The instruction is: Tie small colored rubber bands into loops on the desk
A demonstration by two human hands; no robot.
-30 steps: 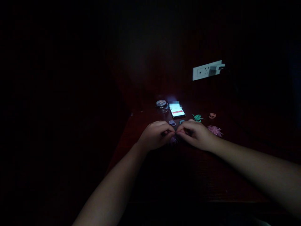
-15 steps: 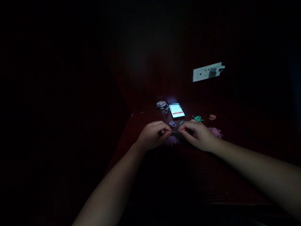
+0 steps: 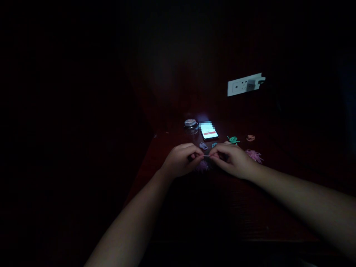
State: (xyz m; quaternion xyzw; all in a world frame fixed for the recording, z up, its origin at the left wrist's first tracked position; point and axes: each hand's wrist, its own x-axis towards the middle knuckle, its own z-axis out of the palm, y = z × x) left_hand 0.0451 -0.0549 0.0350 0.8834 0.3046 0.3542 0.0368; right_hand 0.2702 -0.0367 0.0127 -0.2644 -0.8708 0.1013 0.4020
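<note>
My left hand (image 3: 184, 158) and my right hand (image 3: 231, 158) face each other low over the table, fingertips pinched. Between them runs a thin pale strand (image 3: 206, 155), held at both ends; it looks like an elastic band. A pile of pinkish-purple strands (image 3: 203, 167) lies just below my fingertips, partly in shadow. Just beyond the fingers are a few lilac loops (image 3: 203, 145) and some teal loops (image 3: 214, 145), the latter partly covered by my right hand. Green bands (image 3: 233, 140) lie behind that hand, and a pink bundle of strands (image 3: 254, 156) lies beside its wrist.
A lit phone (image 3: 209, 130) lies on the dark red table (image 3: 167, 144), beside a clear lidded jar (image 3: 191, 127). Orange loops (image 3: 250, 138) rest farther right. On the wall is a white socket panel (image 3: 244, 85) with a plug in it. The surroundings are very dark.
The strand between my fingertips looked like a narrow loop before and now appears as a single straight line. My right fingertips have shifted slightly left, closer to the left hand.
</note>
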